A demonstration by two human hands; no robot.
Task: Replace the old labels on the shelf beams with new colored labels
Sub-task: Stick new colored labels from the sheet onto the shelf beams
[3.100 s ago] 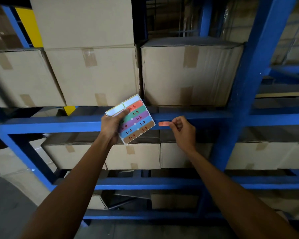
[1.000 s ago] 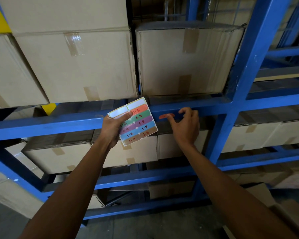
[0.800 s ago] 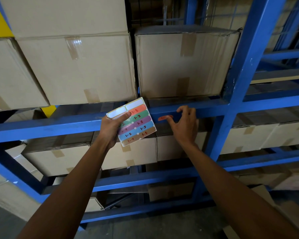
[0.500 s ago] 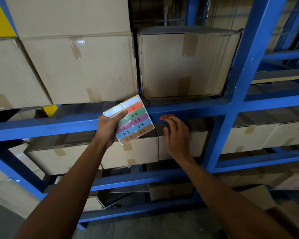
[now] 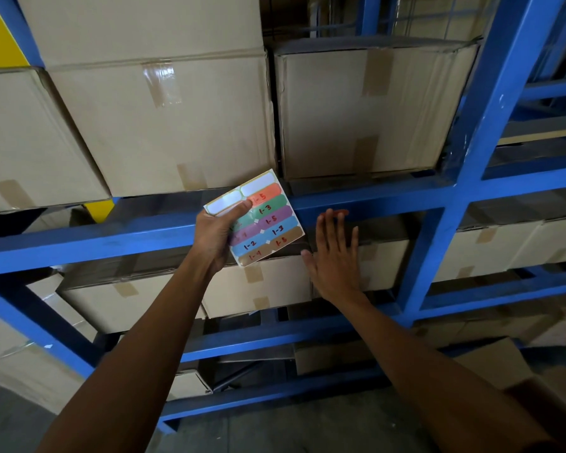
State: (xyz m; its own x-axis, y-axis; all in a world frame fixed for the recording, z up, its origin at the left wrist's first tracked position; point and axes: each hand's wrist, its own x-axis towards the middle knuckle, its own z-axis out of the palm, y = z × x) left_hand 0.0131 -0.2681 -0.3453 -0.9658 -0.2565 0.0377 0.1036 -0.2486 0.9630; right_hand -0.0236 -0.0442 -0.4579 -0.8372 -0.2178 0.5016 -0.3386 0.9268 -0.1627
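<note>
Right hand (image 5: pixel 335 259) mid-frame, fingers straight and together, tips over orange label (image 5: pixel 340 212) on beam (image 5: pixel 389 199). Left hand (image 5: pixel 214 235) pinches sheet (image 5: pixel 262 220). Risk: label edge lifts if pressed unevenly. Since half a second ago, fingers have slid up over the label.

label sheet (image 5: pixel 258 220) before blue beam (image 5: pixel 373 201)

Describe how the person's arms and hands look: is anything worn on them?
Both forearms are bare up to the picture's lower edge; no sleeves show. The left hand and the right hand have no gloves. No watch, ring or bracelet is visible on either wrist or on the fingers that show.
</note>
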